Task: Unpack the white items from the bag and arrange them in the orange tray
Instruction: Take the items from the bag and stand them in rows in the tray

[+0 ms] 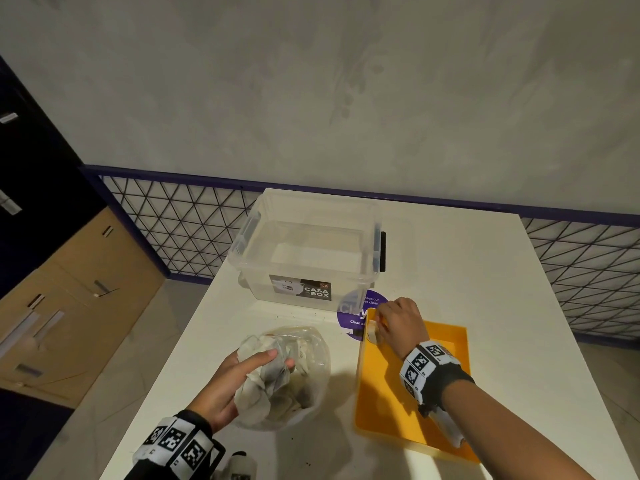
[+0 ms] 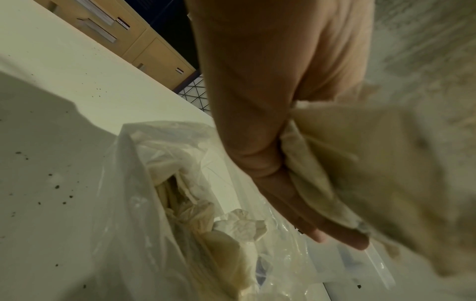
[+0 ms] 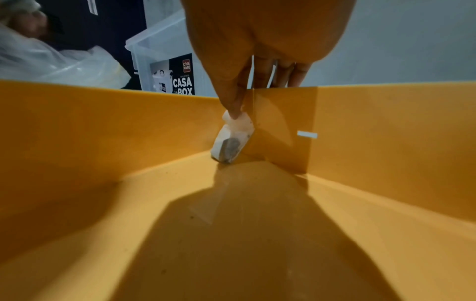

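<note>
A clear plastic bag (image 1: 308, 368) of white tea-bag-like sachets lies on the white table. My left hand (image 1: 239, 379) grips a bunch of white sachets (image 1: 263, 386) over the bag's mouth; the left wrist view shows the fingers (image 2: 270, 183) curled round the bunch (image 2: 360, 173), with more sachets in the bag (image 2: 206, 213) below. The orange tray (image 1: 384, 393) sits to the right. My right hand (image 1: 398, 323) pinches one white sachet (image 1: 372, 332) in the tray's far left corner; in the right wrist view the sachet (image 3: 233, 138) stands on the tray floor (image 3: 180, 234) against the wall.
A clear lidless storage box (image 1: 304, 251) labelled CASA BOX stands behind the bag and tray. A purple round sticker (image 1: 360, 313) lies on the table between box and tray. Dark crumbs speckle the tabletop. A wire-mesh fence runs behind the table; wooden cabinets stand at left.
</note>
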### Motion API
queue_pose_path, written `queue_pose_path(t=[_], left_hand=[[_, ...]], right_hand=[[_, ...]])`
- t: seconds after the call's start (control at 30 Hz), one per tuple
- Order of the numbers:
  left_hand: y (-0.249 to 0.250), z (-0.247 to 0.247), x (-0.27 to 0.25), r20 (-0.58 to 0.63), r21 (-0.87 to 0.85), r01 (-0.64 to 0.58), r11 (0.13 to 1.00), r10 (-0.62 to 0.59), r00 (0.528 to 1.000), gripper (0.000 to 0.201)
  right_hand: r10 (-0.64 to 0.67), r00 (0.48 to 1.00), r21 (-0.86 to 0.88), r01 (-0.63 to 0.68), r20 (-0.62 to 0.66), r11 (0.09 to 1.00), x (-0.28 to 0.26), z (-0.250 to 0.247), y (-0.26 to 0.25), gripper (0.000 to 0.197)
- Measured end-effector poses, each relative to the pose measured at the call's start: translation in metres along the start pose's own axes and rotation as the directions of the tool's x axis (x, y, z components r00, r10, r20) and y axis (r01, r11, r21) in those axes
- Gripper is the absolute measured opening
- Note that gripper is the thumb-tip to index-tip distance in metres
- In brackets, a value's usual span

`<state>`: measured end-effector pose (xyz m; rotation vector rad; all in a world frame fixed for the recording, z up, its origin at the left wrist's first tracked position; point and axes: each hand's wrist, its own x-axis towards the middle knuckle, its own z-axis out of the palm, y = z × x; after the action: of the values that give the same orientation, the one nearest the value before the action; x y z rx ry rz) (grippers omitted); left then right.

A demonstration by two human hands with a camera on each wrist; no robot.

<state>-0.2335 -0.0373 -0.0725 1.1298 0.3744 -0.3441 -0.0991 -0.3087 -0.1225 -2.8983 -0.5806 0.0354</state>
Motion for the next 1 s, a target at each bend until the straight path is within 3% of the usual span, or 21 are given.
queue_pose_path(t=[0.47,0.63,0.77,0.83,1.0], left_hand=[[-0.005,0.004,0.003,0.021,-0.03,0.05,0.998,-0.049,0.999,0.054],[-0.004,0.009,0.007,-0.023,-0.074,0.074,0.994,-0.076,0.997,0.061],[-0.003,0.017,0.009,-0.053,-0.114,0.037,0.993,-0.043,0.998,0.042],[-0.002,0.021,0.008,-0.066,-0.141,0.032,0.989,-0.042,0.997,0.043],[0.0,0.028,0.008,-0.076,-0.185,0.041,0.982,-0.055,0.996,0.043]], right_hand=[[0.005,1.0,0.065,-0.005,0.006,0.998,-0.003,-0.018,0.002,0.033],[-0.029,0.991,0.154,0.049,-0.132,0.987,0.001,-0.033,-0.012,0.034],[-0.071,0.981,0.12,0.094,-0.182,0.988,0.004,-0.045,-0.037,0.026],[-0.054,0.972,0.076,0.073,-0.228,0.994,0.003,-0.048,-0.045,0.025],[0.033,0.995,0.045,-0.029,-0.09,0.999,0.007,-0.043,-0.048,0.025]])
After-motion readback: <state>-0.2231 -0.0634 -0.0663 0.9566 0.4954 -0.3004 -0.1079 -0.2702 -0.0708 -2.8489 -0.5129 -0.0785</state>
